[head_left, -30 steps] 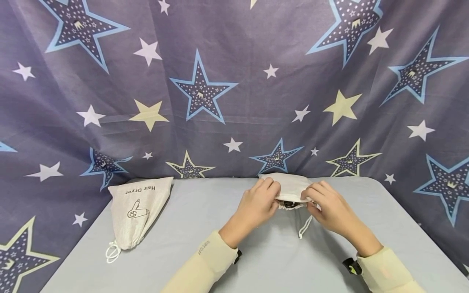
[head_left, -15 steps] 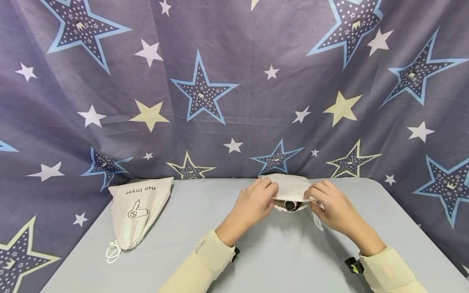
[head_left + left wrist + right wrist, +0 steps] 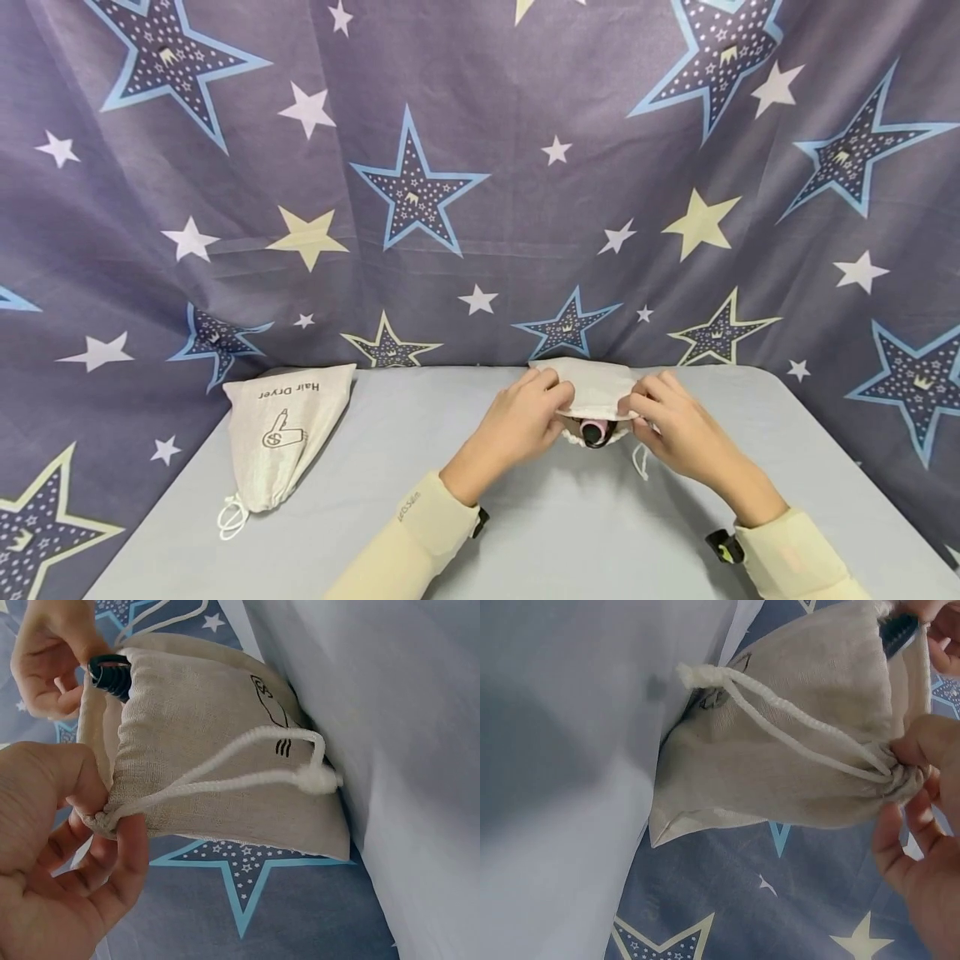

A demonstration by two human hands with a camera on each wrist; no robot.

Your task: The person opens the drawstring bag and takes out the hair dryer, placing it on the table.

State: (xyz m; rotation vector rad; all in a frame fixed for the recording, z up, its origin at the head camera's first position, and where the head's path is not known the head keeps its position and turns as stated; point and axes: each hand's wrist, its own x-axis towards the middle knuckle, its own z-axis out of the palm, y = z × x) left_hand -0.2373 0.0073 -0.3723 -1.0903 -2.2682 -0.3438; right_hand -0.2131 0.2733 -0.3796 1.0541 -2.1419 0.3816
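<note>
At the far right of the bed-like surface, a beige cloth drawstring bag (image 3: 588, 385) lies with its mouth toward me. My left hand (image 3: 521, 421) pinches the left side of the mouth, and my right hand (image 3: 678, 425) pinches the right side. Between them the mouth is spread. A round black-and-pink end of an object (image 3: 593, 432) shows inside; the left wrist view shows it as a dark ribbed piece (image 3: 111, 679) with a loop. The rest of it is hidden in the bag. A white drawstring (image 3: 247, 750) hangs down the bag's side, beside a partly seen line drawing.
A second drawstring bag (image 3: 285, 433), printed "Hair Dryer", lies on the left of the pale grey-blue surface (image 3: 420, 417). Its white cord (image 3: 232, 517) trails toward me. Behind the surface hangs a dark star-patterned curtain (image 3: 480, 275).
The bag's mouth has spread wider, and the black-and-pink end shows more. The loose cord by my right hand has shifted. Both hands keep their grip with small movements.
</note>
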